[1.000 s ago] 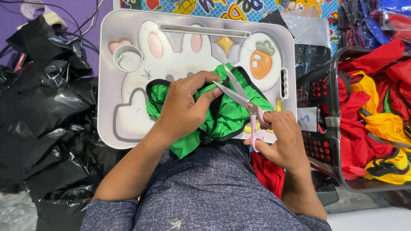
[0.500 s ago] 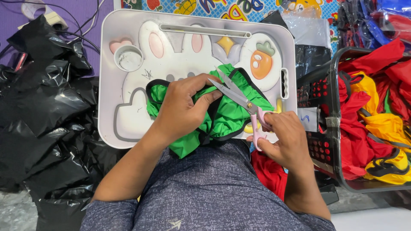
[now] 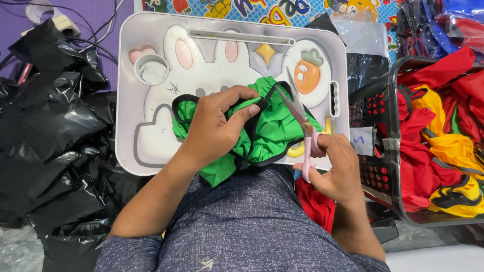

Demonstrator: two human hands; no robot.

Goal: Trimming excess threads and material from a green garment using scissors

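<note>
A green fabric piece [image 3: 275,128] with black edging lies bunched on a white lap tray [image 3: 151,50] that has a rabbit and carrot design. My left hand [image 3: 217,126] pinches the black edging and holds the fabric down near the tray's middle. To its right, my right hand [image 3: 335,168] grips pink-handled scissors [image 3: 302,126]. Their blades point up and left over the green fabric and look closed.
Black plastic bags [image 3: 55,146] pile up on the left. A dark wire basket [image 3: 388,151] on the right holds red, yellow and green fabric pieces. A red fabric piece [image 3: 315,204] lies under the tray by my lap. A round cup recess [image 3: 151,69] sits at the tray's upper left.
The scissors have swung from lying across the fabric toward my left hand to pointing more upright, off to the right. My left hand has shifted its pinch on the black edging.
</note>
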